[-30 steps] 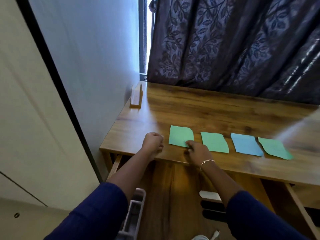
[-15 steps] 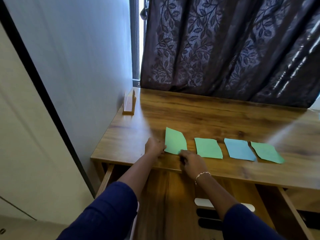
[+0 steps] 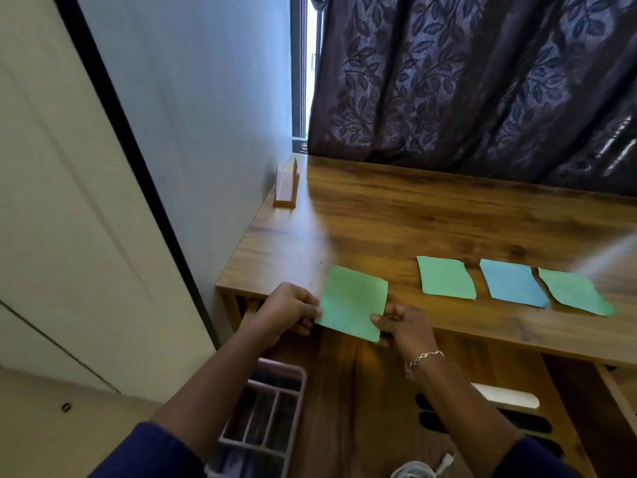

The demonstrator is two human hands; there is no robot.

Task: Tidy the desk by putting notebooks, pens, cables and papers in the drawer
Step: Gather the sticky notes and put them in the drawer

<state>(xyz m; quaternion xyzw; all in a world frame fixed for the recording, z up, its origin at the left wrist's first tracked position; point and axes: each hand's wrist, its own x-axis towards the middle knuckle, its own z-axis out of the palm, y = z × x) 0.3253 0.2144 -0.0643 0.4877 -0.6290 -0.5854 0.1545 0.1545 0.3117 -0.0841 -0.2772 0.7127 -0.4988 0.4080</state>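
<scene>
Four coloured paper sheets are in view, and none is in the drawer yet. At the far left of the wooden desk [image 3: 413, 219], a small wooden stand [image 3: 286, 188] sits against the wall. Below the desk's front edge the drawer [image 3: 344, 391] stands pulled open, with a pale divided organiser tray [image 3: 300, 381] in its left side.

Above the tray, the left hand [image 3: 293, 312] pinches the left edge of a green sheet [image 3: 351, 301], fingers curled onto the paper. The sheet appears lifted and tilted, reaching out past the desk's front edge above the open drawer. The right hand [image 3: 403, 326] pinches its lower right corner between thumb and fingers.

Further right, three sheets lie flat in a row near the front edge, apart from the held one: a second green sheet [image 3: 446, 277], a blue sheet [image 3: 512, 282] and a third green sheet [image 3: 574, 291].

In the drawer's right part lie a white oblong object [image 3: 506, 398] and dark oblong ones [image 3: 527, 422]; what they are cannot be told. A white cable [image 3: 417, 472] coils at the bottom of the view.

The tidying looks well advanced. No notebooks, pens or cables show on the visible desk, and only papers are left: one in the hands, three waiting.
</scene>
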